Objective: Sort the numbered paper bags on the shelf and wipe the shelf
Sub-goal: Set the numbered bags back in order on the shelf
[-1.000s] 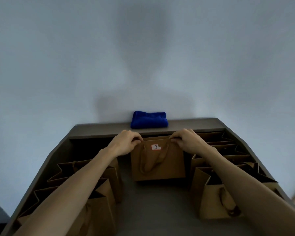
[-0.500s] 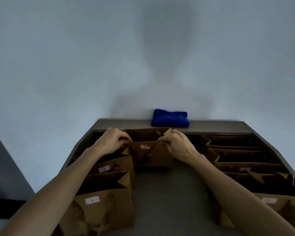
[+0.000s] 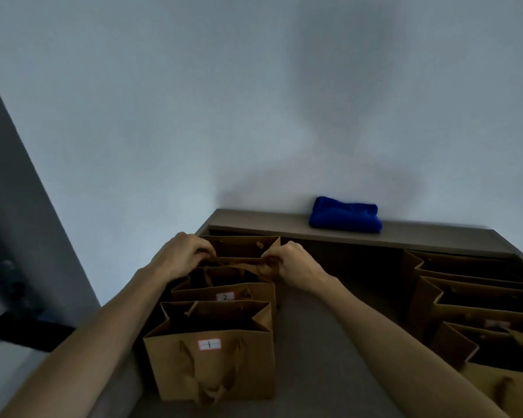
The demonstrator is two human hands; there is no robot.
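Note:
Brown paper bags stand in a row at the left of the grey shelf (image 3: pixel 323 342). Bag 1 (image 3: pixel 212 366) is nearest, with bag 2 (image 3: pixel 227 292) behind it. A third bag (image 3: pixel 242 248) stands at the back left corner, its label hidden behind bag 2. My left hand (image 3: pixel 183 256) pinches its top edge on the left and my right hand (image 3: pixel 290 267) pinches it on the right. A folded blue cloth (image 3: pixel 344 218) lies on the raised back ledge, to the right of my hands.
Several more open brown bags (image 3: pixel 471 300) stand in a row along the right side of the shelf. A pale wall rises behind the ledge. A dark panel (image 3: pixel 15 224) stands at the far left, beyond the shelf's left edge.
Both hands carried the bag labelled 3 from the middle of the shelf to the back left, behind bag 2. The view has swung left.

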